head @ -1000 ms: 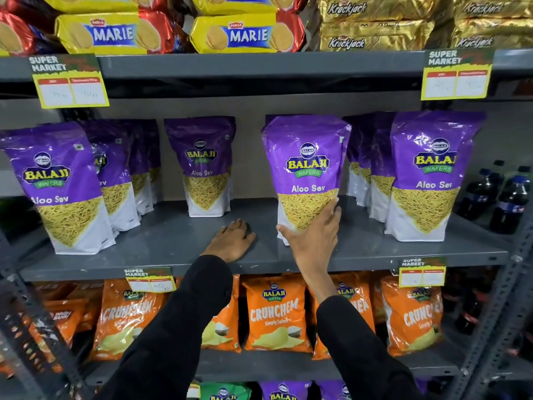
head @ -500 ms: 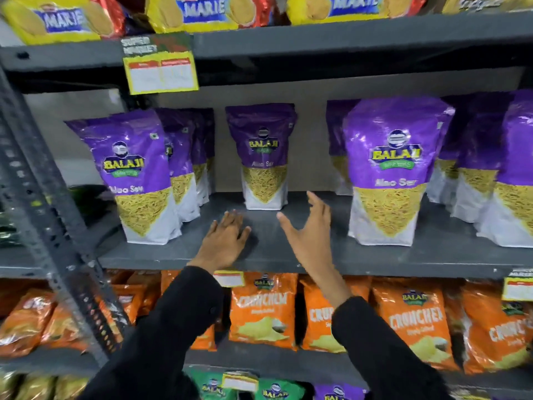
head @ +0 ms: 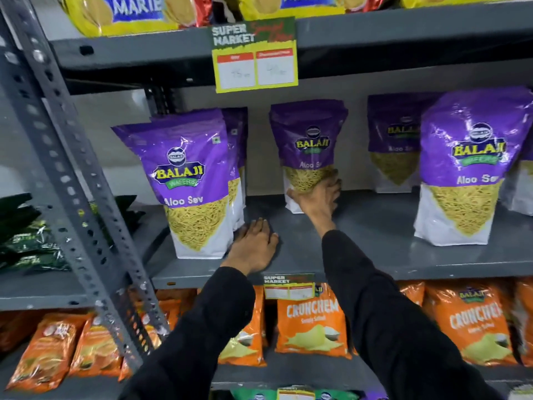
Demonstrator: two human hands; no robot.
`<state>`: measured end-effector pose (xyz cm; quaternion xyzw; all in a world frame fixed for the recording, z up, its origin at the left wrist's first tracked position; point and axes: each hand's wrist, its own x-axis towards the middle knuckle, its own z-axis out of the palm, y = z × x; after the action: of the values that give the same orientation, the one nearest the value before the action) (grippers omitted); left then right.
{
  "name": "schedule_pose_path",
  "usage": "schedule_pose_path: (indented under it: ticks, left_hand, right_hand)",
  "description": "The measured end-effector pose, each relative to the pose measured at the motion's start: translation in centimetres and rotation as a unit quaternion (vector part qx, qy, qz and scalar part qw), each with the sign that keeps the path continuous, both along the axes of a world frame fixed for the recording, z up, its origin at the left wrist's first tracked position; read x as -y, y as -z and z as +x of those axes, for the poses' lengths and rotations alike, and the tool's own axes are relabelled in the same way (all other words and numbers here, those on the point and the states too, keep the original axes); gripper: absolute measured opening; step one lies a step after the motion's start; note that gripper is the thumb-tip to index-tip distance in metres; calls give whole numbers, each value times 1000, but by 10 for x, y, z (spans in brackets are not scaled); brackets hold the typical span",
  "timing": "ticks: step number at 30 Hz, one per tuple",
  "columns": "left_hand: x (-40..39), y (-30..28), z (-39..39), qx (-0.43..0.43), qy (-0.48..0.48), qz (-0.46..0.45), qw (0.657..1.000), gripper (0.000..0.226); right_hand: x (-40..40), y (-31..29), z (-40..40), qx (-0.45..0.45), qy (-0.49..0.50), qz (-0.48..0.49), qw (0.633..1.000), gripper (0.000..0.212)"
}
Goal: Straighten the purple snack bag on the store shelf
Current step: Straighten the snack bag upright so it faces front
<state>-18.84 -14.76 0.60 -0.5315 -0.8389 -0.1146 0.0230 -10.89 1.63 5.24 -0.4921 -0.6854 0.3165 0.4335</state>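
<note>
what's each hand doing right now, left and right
Left hand: open, flat on the shelf, holding nothing.
Right hand: at the base of the rear purple Aloo Sev bag; blurred, grip cannot be told.

Yellow Marie biscuit packs (head: 129,13) on top shelf. Price tag (head: 255,57) hangs from top shelf edge. Orange Crunchem bags (head: 313,324) on lower shelf. Perforated grey upright (head: 66,180) at left. Dark green packs (head: 26,238) far left.
</note>
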Motion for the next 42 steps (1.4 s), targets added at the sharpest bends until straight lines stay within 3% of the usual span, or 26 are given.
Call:
schedule_pose_path:
  ticks: [7,23,42]
  left_hand:
    - [-4,5,-4,-13,14,-13,1000,63]
    - [-4,6,-6,12,25,-18,999,68]
    - [-1,-3,3,18,-2,-72,997,69]
  right_hand:
    - [-9,15,-12,25,12,-15,1000,154]
    - [4,14,-3,-4,11,5,1000,147]
    - [93,33,85,-7,-7,58,998,140]
